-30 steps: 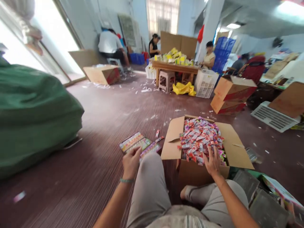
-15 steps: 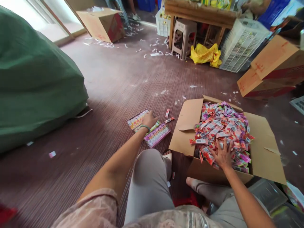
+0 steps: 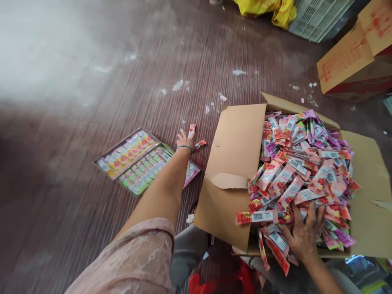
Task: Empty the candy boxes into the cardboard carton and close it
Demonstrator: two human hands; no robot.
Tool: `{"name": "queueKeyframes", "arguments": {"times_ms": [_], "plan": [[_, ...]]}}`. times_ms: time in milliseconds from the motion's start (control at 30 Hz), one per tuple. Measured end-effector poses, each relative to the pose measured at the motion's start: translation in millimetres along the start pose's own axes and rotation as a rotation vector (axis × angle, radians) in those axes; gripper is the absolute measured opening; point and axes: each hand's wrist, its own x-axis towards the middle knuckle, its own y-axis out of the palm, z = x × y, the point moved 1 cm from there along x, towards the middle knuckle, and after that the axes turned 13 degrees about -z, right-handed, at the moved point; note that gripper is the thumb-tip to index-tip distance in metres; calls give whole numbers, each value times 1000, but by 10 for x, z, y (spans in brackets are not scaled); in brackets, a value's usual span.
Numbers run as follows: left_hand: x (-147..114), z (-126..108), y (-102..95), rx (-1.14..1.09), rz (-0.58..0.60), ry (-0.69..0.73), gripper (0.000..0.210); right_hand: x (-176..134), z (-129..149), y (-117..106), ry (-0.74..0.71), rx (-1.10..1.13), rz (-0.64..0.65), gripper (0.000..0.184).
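My left hand (image 3: 184, 141) reaches down to the floor with its fingers apart, right beside a loose pink packet (image 3: 192, 130). Another small red packet (image 3: 201, 143) lies by its wrist. Under and left of that arm are flat display boxes (image 3: 122, 157) filled with rows of yellow and green packets; a purple one (image 3: 192, 171) is partly hidden by the arm. My right hand (image 3: 306, 234) rests, fingers spread, on a heap of pink, red and purple stick packets (image 3: 294, 171). The heap fills an open cardboard box (image 3: 235, 143).
Behind stand a white plastic crate (image 3: 318, 18), a yellow plastic bag (image 3: 260, 7) and another cardboard carton (image 3: 346, 57). Scraps of paper (image 3: 223, 98) are scattered over the dark striped floor. Something red (image 3: 220, 283) lies between my legs.
My left hand has left the display boxes and moved over to the loose packets on the floor. The view has tilted down and closer. My right hand stays on the heap.
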Motion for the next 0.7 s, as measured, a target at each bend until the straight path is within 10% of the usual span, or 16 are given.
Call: {"name": "queueKeyframes", "arguments": {"times_ms": [400, 700], "plan": [[228, -56, 453, -243, -123, -58, 45, -38, 23, -114, 144, 50, 68, 99], [28, -95, -504, -360, -276, -404, 29, 20, 162, 60, 193, -71, 226, 87]]}}
